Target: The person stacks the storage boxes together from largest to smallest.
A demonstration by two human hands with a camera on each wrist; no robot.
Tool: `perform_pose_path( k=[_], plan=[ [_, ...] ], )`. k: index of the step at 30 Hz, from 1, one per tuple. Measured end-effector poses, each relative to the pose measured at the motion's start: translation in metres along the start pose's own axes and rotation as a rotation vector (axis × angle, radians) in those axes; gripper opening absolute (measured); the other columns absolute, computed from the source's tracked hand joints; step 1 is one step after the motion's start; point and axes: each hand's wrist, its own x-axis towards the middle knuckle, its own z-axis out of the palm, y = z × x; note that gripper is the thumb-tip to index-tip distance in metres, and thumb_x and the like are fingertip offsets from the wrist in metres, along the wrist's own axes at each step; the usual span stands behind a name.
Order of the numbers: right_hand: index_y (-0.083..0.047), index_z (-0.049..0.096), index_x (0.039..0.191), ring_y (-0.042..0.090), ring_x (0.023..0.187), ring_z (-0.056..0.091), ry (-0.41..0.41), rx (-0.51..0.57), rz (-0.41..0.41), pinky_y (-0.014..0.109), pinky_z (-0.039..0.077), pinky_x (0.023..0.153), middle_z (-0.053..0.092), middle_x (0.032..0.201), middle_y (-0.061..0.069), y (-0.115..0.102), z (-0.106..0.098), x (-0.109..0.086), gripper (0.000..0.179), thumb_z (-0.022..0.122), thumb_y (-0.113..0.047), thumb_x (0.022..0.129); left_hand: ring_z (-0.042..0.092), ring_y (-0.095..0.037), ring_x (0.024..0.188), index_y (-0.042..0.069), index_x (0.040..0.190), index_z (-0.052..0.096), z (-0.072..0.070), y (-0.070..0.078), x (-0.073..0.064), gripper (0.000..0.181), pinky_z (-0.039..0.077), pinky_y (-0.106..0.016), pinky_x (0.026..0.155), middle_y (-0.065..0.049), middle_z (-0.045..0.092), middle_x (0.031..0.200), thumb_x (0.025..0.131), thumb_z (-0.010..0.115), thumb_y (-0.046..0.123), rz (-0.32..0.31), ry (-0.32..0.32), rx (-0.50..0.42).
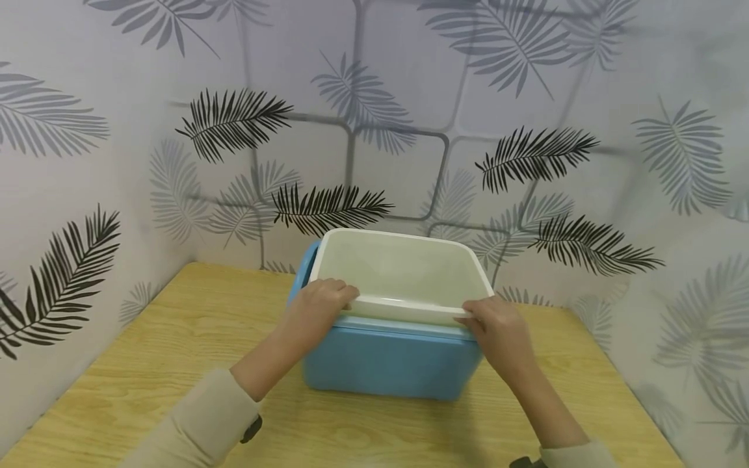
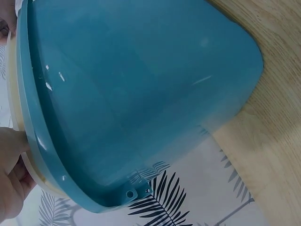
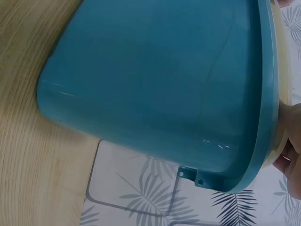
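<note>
A blue plastic bin [image 1: 386,364] stands on the wooden table. Over its mouth lies a cream-white lid [image 1: 404,266] with a raised rim, its far side tilted up in the head view. My left hand [image 1: 318,309] grips the lid's near left corner, and my right hand [image 1: 497,328] pinches the near right one. The left wrist view catches the left thumb and curled fingers [image 2: 14,174] at the lid's edge, just above the bin's rim. In the right wrist view the right hand's fingers [image 3: 292,157] are at the lid's other side. The bin's inside is hidden.
The yellow wood-grain table [image 1: 193,351] reaches back to a wall [image 1: 398,97] with a feather-and-square pattern. Small blue hinge tabs with holes [image 3: 190,176] stick out from the bin's rim. Another patterned wall [image 1: 52,227] runs along the table's left.
</note>
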Motion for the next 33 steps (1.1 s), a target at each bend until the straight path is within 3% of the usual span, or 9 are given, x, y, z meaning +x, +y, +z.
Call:
perform_pose_path(
  k=[6, 14, 20, 24, 27, 31, 33],
  plan=[
    [-0.002, 0.067, 0.083, 0.022, 0.071, 0.062, -0.059, 0.064, -0.041, 0.035, 0.051, 0.062, 0.068, 0.077, 0.008, 0.008, -0.005, -0.003, 0.026, 0.080, -0.005, 0.060, 0.059, -0.014, 0.065, 0.009, 0.084, 0.066, 0.002, 0.004, 0.001, 0.016, 0.049, -0.026, 0.062, 0.001, 0.064, 0.070, 0.073, 0.068, -0.002, 0.010, 0.005, -0.021],
    [-0.001, 0.068, 0.087, 0.024, 0.076, 0.063, -0.089, 0.121, -0.049, 0.037, 0.051, 0.067, 0.068, 0.080, 0.010, 0.010, -0.004, -0.002, 0.018, 0.073, -0.011, 0.072, 0.062, -0.017, 0.070, 0.007, 0.087, 0.067, 0.002, 0.000, -0.001, 0.017, 0.051, -0.030, 0.066, -0.003, 0.066, 0.076, 0.074, 0.069, -0.003, 0.007, -0.032, -0.052],
    [0.000, 0.067, 0.091, 0.024, 0.082, 0.062, -0.083, 0.141, -0.017, 0.036, 0.049, 0.075, 0.068, 0.086, 0.010, 0.004, -0.001, -0.004, 0.021, 0.074, -0.005, 0.071, 0.066, -0.021, 0.083, 0.002, 0.098, 0.068, -0.001, -0.006, -0.004, 0.019, 0.054, -0.031, 0.076, -0.007, 0.069, 0.089, 0.081, 0.069, 0.011, 0.043, -0.074, -0.117],
    [0.003, 0.066, 0.097, 0.029, 0.092, 0.060, -0.038, 0.195, -0.014, 0.037, 0.045, 0.085, 0.066, 0.096, 0.014, 0.006, -0.001, -0.011, 0.022, 0.066, -0.015, 0.084, 0.064, -0.025, 0.095, 0.000, 0.105, 0.067, 0.002, -0.008, -0.009, 0.029, 0.052, -0.034, 0.084, -0.010, 0.067, 0.098, 0.081, 0.070, 0.017, 0.090, 0.023, -0.142],
    [0.005, 0.064, 0.104, 0.035, 0.099, 0.057, 0.003, 0.215, -0.010, 0.030, 0.041, 0.097, 0.064, 0.104, 0.018, 0.011, -0.003, -0.018, 0.043, 0.056, -0.035, 0.091, 0.060, -0.029, 0.101, 0.000, 0.107, 0.065, 0.006, -0.012, -0.017, 0.033, 0.050, -0.040, 0.089, -0.013, 0.065, 0.104, 0.083, 0.069, 0.022, 0.094, 0.139, -0.157],
    [0.006, 0.061, 0.112, 0.035, 0.107, 0.054, 0.034, 0.220, 0.041, 0.016, 0.029, 0.108, 0.062, 0.110, 0.024, 0.020, -0.010, -0.032, 0.066, 0.050, -0.054, 0.087, 0.057, -0.034, 0.107, -0.003, 0.113, 0.061, 0.011, -0.020, -0.033, 0.048, 0.049, -0.048, 0.089, -0.019, 0.061, 0.113, 0.094, 0.050, 0.040, 0.041, 0.224, -0.176],
    [0.006, 0.059, 0.115, 0.032, 0.111, 0.053, 0.031, 0.241, 0.080, 0.014, 0.026, 0.108, 0.061, 0.112, 0.024, 0.025, -0.014, -0.038, 0.066, 0.061, -0.051, 0.082, 0.056, -0.036, 0.107, -0.005, 0.116, 0.059, 0.013, -0.024, -0.041, 0.060, 0.048, -0.050, 0.087, -0.021, 0.059, 0.116, 0.095, 0.039, 0.048, 0.009, 0.240, -0.174]
  ],
)
